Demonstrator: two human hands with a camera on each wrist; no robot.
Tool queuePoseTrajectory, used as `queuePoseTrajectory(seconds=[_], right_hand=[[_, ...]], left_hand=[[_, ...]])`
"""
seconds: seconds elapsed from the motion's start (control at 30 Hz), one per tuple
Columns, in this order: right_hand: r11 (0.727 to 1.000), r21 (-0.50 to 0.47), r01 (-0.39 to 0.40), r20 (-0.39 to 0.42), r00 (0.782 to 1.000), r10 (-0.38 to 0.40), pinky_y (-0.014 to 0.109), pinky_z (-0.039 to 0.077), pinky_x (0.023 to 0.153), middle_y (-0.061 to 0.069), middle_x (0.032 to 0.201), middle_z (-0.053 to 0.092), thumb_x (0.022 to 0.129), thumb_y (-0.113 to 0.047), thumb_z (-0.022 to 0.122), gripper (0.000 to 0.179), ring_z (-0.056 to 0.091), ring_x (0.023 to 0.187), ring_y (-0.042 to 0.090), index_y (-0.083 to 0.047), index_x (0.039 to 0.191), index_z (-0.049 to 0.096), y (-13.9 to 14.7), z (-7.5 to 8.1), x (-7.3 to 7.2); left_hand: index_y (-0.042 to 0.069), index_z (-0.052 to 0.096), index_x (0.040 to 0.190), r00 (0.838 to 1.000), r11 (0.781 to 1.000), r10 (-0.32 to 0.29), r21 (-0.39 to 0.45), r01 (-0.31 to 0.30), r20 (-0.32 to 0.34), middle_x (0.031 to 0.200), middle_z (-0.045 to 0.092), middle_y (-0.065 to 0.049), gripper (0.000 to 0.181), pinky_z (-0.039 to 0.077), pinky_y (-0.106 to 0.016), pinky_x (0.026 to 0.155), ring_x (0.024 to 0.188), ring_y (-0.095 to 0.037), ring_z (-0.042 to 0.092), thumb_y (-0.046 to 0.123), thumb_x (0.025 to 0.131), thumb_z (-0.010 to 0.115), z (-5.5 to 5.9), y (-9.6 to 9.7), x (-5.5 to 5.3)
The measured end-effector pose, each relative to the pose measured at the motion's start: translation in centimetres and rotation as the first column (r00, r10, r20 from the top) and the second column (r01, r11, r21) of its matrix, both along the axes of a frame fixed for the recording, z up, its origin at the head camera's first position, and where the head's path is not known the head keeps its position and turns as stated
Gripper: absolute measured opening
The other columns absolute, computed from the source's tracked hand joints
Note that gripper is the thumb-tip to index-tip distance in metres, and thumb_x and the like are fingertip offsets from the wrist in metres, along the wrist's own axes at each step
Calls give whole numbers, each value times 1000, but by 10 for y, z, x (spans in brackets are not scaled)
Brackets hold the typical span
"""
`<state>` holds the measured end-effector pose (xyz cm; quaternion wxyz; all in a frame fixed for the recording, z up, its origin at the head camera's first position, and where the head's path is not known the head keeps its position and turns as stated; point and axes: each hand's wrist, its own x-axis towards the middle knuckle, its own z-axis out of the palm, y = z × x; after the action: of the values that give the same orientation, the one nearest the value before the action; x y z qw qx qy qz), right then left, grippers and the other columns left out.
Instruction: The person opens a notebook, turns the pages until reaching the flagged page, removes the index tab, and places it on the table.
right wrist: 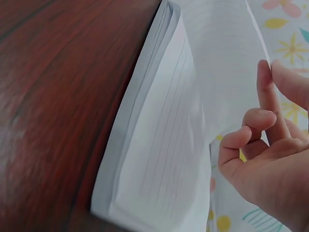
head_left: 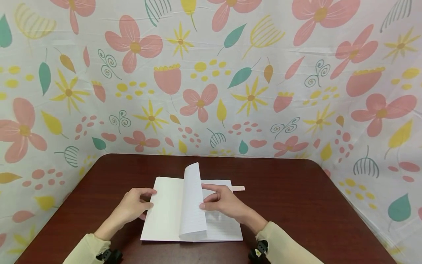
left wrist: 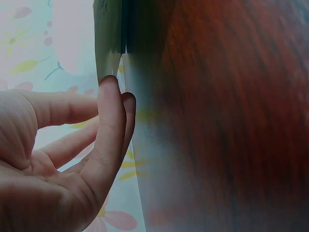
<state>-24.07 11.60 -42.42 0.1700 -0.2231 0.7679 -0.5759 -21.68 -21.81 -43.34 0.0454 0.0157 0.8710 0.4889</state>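
An open notebook lies on the table, a blank page on its left side and lined paper on its right. My left hand holds the notebook's left edge, thumb and index fingertips at the border; the left wrist view shows the fingertips right at the edge of the cover. Between the thumb and index finger of my right hand is the free edge of a lined page, raised and curved upright near the middle. In the right wrist view, the other fingers of that hand are bent, apart from the paper.
A pale pink tab sticks out past the notebook's right edge. The dark brown wooden table extends around the notebook, and a flower-patterned cloth hangs behind it. Black wrist devices sit at both sleeves.
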Motion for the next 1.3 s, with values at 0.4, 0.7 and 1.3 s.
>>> queuePoseTrajectory(seconds=[0.4, 0.7, 1.3], right_hand=[[1000, 0, -16, 19, 1000, 16, 29, 49, 82, 7, 96, 79, 92, -12, 82, 70, 72, 92, 13, -1, 154, 51, -24, -1, 0], [998, -35, -51, 33, 998, 52, 26, 50, 81, 7, 96, 79, 92, -8, 81, 67, 71, 90, 12, -1, 153, 52, -41, -4, 0], [986, -42, -160, 67, 984, 163, 28, 52, 94, 10, 127, 73, 98, -13, 76, 60, 69, 121, 25, -8, 154, 54, -69, -9, 1]], left_hand=[[-5, 69, 130, 1000, 1000, -6, 7, 6, -8, 122, 67, -21, 40, 60, -40, 55, 80, -22, 73, -7, 91, 73, 1, -1, 1], [-5, 69, 129, 1000, 1000, -2, 12, 2, -6, 120, 68, -20, 39, 60, -41, 55, 80, -23, 74, -7, 91, 73, 1, -1, 2], [-11, 63, 137, 1000, 994, 18, 105, -20, 23, 115, 72, -19, 49, 61, -44, 57, 84, -27, 75, 29, 109, 61, -2, 0, -2]])
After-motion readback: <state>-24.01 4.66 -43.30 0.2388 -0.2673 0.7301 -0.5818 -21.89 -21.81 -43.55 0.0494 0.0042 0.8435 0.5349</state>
